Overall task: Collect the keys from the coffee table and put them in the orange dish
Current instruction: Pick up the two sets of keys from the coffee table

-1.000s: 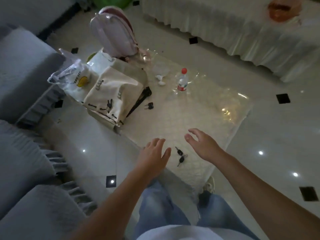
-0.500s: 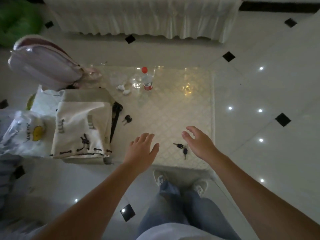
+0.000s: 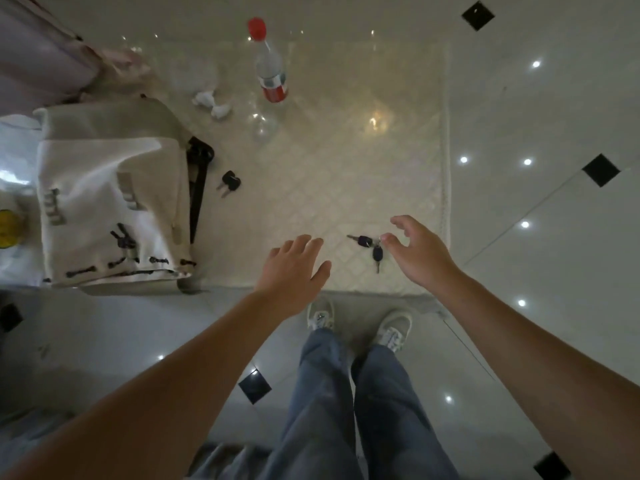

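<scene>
The black-headed keys [image 3: 370, 244] lie near the front edge of the bench [image 3: 346, 174]. The right hand [image 3: 417, 252] is spread just beside them, the left hand [image 3: 294, 268] spread nearby. Both are empty. The keys look small, hard and light; pinch the heads.

The coffee table [image 3: 346, 174] stands in front of the person's shoes [image 3: 360, 323]. A bunch of keys [image 3: 369, 244] lies near its front edge, between the left hand [image 3: 294, 268] and the right hand [image 3: 420, 252]. More keys [image 3: 229, 182] lie farther back, just beside a bag [image 3: 110, 202] on the table's left part. A bottle [image 3: 270, 69] stands at the back, with paper wads [image 3: 211, 103] to its left.
</scene>
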